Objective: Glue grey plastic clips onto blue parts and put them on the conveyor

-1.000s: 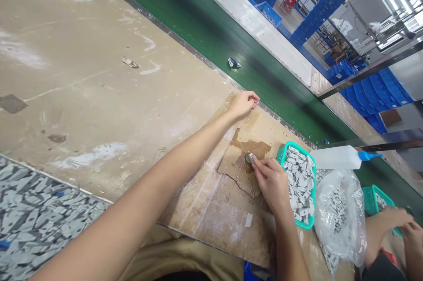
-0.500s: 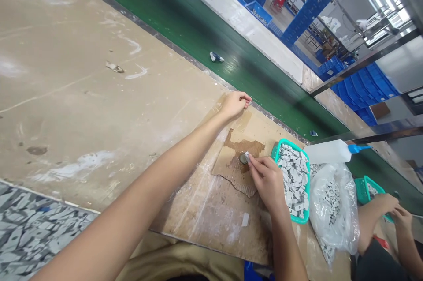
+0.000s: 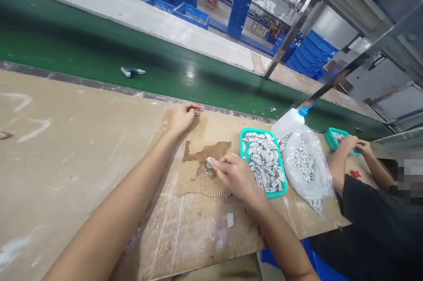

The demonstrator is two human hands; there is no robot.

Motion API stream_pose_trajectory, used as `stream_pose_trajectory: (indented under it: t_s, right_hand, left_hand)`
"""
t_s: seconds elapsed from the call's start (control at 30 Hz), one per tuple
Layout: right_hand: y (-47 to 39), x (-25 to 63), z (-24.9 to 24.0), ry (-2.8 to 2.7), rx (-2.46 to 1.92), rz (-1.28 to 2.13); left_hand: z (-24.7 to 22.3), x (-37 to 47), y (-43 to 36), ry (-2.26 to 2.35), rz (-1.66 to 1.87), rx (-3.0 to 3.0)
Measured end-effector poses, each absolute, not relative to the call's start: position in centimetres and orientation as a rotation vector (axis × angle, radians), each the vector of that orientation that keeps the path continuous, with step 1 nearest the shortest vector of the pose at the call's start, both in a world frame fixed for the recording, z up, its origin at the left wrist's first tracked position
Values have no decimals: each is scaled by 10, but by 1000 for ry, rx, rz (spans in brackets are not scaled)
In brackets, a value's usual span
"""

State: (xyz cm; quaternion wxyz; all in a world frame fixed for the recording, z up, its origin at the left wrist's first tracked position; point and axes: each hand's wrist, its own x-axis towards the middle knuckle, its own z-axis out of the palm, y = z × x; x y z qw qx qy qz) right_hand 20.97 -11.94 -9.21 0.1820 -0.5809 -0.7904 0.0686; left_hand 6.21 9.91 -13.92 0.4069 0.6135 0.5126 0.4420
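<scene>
My right hand point(image 3: 236, 173) pinches a small white piece point(image 3: 209, 159) between thumb and fingertips. The piece is at a small round, shallow disc point(image 3: 209, 166), partly hidden by it and my fingers. The disc lies on a torn, stained sheet of cardboard point(image 3: 194, 179). Close to the belt's edge, my left hand point(image 3: 182, 118) rests on the bench with loosely bent fingers, and nothing shows in it. Just right of my right hand stands a teal basket point(image 3: 245, 155) full of flat white and grey pieces point(image 3: 264, 162).
Beyond the bench runs a green belt point(image 3: 211, 89) carrying a dark-and-white item point(image 3: 132, 72). A white bottle with blue nozzle point(image 3: 288, 123) and a clear bag of pieces point(image 3: 306, 162) stand right of the basket. Farther right, a co-worker's hands point(image 3: 355, 143) are at another teal basket point(image 3: 330, 140).
The camera has turned right and levelled, so both arms and the bench appear farther left. My right hand still pinches the white piece at the disc. The left hand keeps its place by the belt.
</scene>
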Motion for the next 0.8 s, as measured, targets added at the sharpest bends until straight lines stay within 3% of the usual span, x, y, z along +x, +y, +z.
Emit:
stream_pose_trajectory:
  t_s: [0.43,0.8]
  right_hand:
    - [-121,212,-95,-2208,-1582,139]
    - [-123,209,-98,-2159,-1587,70]
  left_hand:
    - [-119,62,85,1284,1094,1504]
    - [-132,57,88,1293,1047,1602]
